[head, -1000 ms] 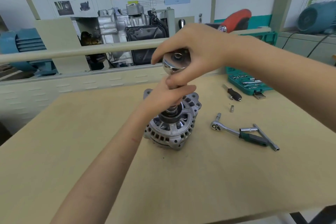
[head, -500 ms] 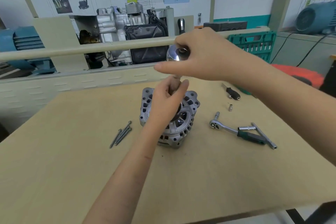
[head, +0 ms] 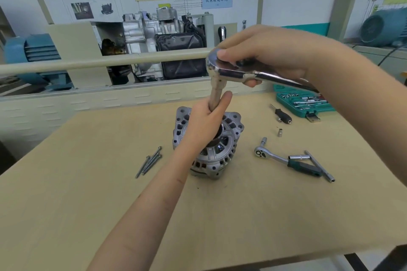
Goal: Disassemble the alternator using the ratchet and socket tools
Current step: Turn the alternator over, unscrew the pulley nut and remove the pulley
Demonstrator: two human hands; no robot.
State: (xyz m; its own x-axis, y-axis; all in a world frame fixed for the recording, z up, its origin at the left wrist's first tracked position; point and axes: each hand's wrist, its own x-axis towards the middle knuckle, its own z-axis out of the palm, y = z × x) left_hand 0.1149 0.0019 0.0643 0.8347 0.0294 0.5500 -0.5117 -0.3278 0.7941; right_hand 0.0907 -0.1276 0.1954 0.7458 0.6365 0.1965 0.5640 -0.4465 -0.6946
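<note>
A silver alternator [head: 222,156] stands on the wooden table [head: 88,193], pulley side up. A long socket [head: 216,92] rises from its pulley, topped by a large chrome ratchet [head: 231,70]. My left hand [head: 204,125] grips the socket shaft just above the pulley, which it hides. My right hand [head: 264,53] holds the ratchet head and handle from above, thumb on top of the head. The handle runs right under my forearm.
Several long bolts [head: 149,161] lie left of the alternator. To its right lie a small green-handled ratchet [head: 286,161], a T-bar [head: 319,166], a loose small socket [head: 280,132] and a bit driver [head: 282,114]. A green socket case [head: 308,103] sits at the far right.
The ratchet handle has swung round to the right, and my right hand now holds the head and handle from above. My left hand keeps gripping the socket shaft.
</note>
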